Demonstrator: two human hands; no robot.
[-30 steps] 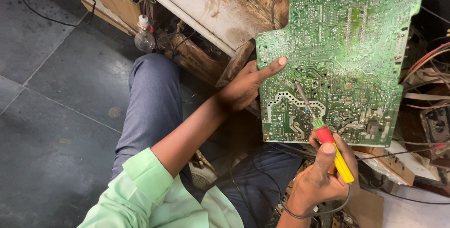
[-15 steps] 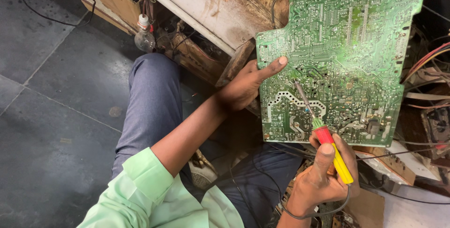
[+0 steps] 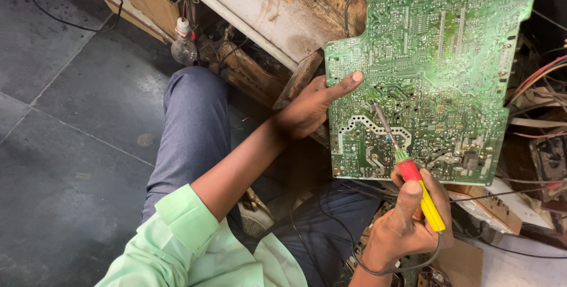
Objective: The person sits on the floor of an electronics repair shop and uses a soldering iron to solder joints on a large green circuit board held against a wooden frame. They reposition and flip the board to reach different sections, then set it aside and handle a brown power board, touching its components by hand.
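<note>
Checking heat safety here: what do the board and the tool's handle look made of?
Circuit board: looks like rigid laminate, glossy green coating, pale traces and shiny solder dots. Soldering iron in the right hand: handle seems smooth red and yellow plastic; shaft looks dull grey metal.

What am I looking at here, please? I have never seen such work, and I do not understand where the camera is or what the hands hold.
The camera sits on a person's head and looks down at their own two hands; no machine is present. The left hand holds the edge of a large green circuit board, with its solder side facing the camera. The right hand grips a soldering iron with a red and yellow handle; its metal tip rests on the board. The person wears a light green sleeve and blue trousers and sits above a dark tiled floor. A small glass bulb and loose wires lie nearby.
</note>
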